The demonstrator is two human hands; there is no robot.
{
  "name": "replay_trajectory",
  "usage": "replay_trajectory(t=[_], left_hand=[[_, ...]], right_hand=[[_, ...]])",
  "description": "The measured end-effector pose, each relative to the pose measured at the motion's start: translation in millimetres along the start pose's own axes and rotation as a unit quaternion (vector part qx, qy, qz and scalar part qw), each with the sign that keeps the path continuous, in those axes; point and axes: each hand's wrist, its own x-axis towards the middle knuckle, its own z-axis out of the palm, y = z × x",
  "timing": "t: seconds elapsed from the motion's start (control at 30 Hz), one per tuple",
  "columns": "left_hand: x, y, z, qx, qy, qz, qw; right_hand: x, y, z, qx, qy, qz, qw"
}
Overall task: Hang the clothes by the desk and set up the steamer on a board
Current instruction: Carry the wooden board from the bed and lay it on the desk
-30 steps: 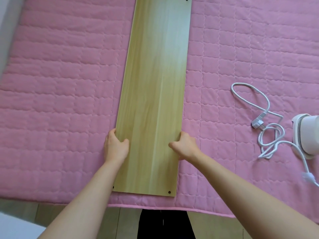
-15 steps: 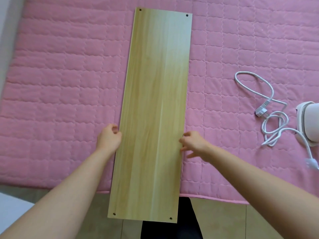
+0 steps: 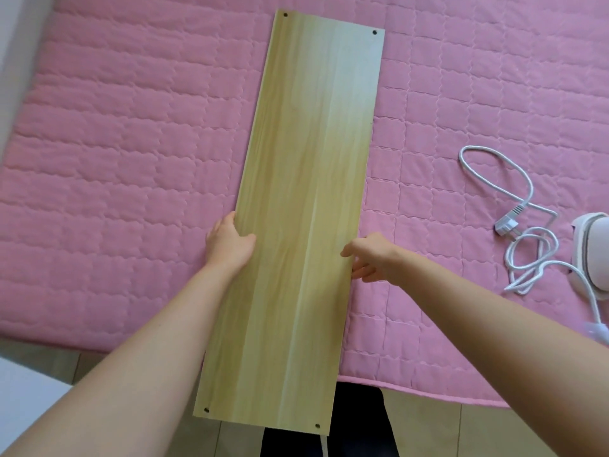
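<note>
Since the earlier frame the board (image 3: 306, 225) sits lower in the frame, its near end now hanging well past the bed's (image 3: 115, 159) edge over the floor, and the left hand (image 3: 229, 247) has gone from beside the board to holding its left edge.

No brand, label or writing can be read on anything in view.

At the right edge of the frame the steamer (image 3: 593, 255) is cut off, so only a white rounded part shows. Its cord (image 3: 524, 245) lies in loose loops on the pink quilt, with the plug (image 3: 506, 224) beside them, well apart from the board. Lower right, the cord blurs as it passes behind the right forearm. A dark shape below the board's near end is partly hidden by it, and what it is cannot be told.

Both arms reach forward from the lower corners of the frame. The left hand grips the board's left edge, thumb on top and fingers curled under, out of sight. The right hand (image 3: 374, 258) is at the right edge with its fingers loosely spread; the forefinger reaches onto the top face and the others show just past the edge. Whether it pinches the board cannot be told.
</note>
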Motion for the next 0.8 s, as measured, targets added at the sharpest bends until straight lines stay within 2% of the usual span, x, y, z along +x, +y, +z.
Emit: replay_trajectory(t=[0.4, 0.6, 0.8], left_hand=[[-43.4, -20.3, 27.9, -0.002, 0.087, -0.093, 0.992], [-75.5, -45.6, 35.4, 0.003, 0.093, -0.123, 0.988], [-87.0, -65.9, 32.4, -0.028, 0.084, -0.131, 0.987]], right_hand=[[-15.8, 54.6, 34.8, 0.023, -0.059, -0.012, 0.998], [-35.8, 99.7, 64.8, 0.026, -0.067, -0.027, 0.997], [-30.6, 94.8, 65.5, -0.065, -0.105, 0.013, 0.992]])
